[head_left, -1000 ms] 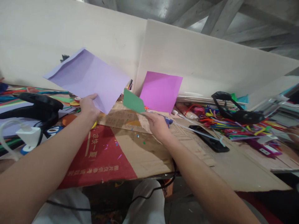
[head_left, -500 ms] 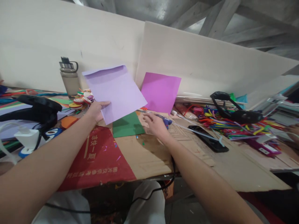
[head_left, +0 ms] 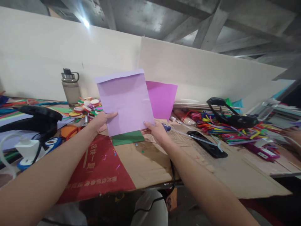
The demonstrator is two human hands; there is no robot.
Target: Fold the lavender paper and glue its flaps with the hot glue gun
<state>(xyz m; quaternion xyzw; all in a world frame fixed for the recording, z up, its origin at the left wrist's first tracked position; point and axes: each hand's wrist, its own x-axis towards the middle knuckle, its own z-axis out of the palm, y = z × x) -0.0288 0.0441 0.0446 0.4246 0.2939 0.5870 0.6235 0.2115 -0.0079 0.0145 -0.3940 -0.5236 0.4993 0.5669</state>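
A light purple sheet of paper (head_left: 127,103), its top edge folded over, is held up above the table. My left hand (head_left: 102,121) grips its lower left edge, thumb on the front. At the lower right corner, my right hand (head_left: 157,130) pinches the same sheet between thumb and fingers. Behind it a brighter purple sheet (head_left: 163,99) leans against the white board. Below lies a green sheet (head_left: 128,137), partly covered by the held one. The blue end of a tool (head_left: 166,127), its kind hidden, shows just beyond my right hand.
Cardboard (head_left: 150,163) covers the table. On the left stand a bottle (head_left: 71,88), a black object (head_left: 35,117) and a white plug (head_left: 27,147). A phone (head_left: 207,144) and colourful pipe cleaners (head_left: 218,128) lie right. Another person's hand (head_left: 293,133) is at the far right.
My right hand has come to the light purple sheet and taken its lower right corner. The sheet has turned more upright, its folded top edge now facing me. The view has tilted up slightly.
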